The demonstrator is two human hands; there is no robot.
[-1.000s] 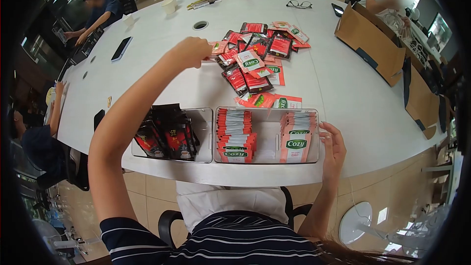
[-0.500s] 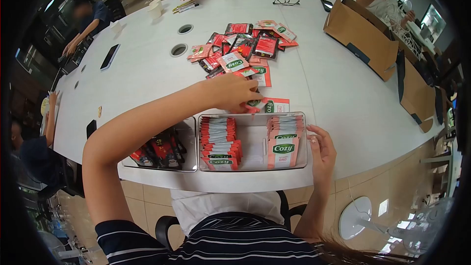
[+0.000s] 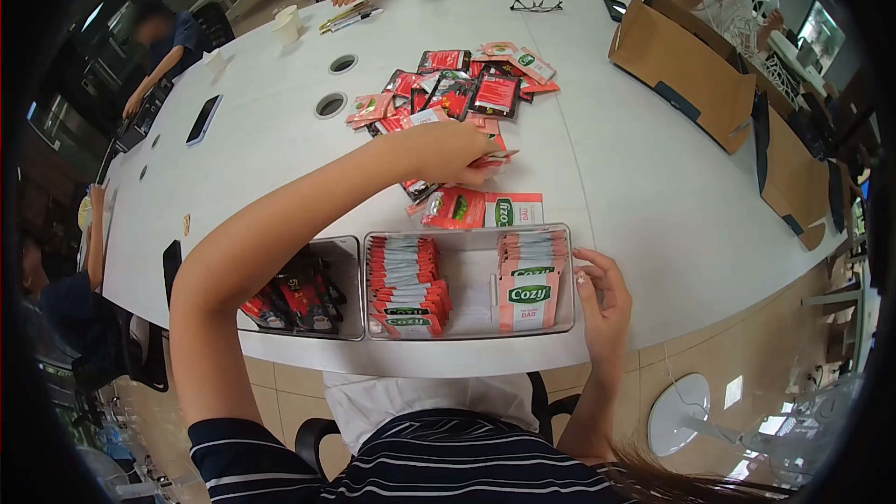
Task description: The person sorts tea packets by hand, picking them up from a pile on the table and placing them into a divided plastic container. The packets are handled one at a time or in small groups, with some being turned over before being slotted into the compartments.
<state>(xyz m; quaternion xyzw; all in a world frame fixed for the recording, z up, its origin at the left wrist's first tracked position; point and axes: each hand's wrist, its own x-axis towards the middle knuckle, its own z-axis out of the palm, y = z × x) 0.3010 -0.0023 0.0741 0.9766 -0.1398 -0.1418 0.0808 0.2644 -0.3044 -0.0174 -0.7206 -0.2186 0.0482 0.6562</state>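
My left hand [image 3: 453, 154] is closed on a pink packet [image 3: 495, 159] at the near side of a mixed pile of red, black and pink packets [image 3: 495, 89]; its fingertips are partly hidden. Just below lie a red packet [image 3: 455, 208] and a Cozy packet [image 3: 514, 210], behind a clear tray [image 3: 471, 334]. That tray holds a row of red-edged packets [image 3: 404, 271] on the left and pink Cozy packets [image 3: 529, 295] on the right. My right hand [image 3: 605, 303] is beside the tray's right end, fingers apart and curved, holding nothing. Dark packets [image 3: 303, 294] fill a second tray [image 3: 349, 327] at left.
Open cardboard boxes [image 3: 686, 70] stand at the right. Glasses [image 3: 537, 5], pens [image 3: 350, 17], paper cups [image 3: 286, 26] and a phone [image 3: 203, 119] lie farther back on the table [image 3: 653, 224]. Several people sit around it. Two round holes are in the tabletop.
My left hand has moved away from the tray toward the pile and now grips a pink packet. The red packet behind the tray shows more fully. The view has shifted slightly.
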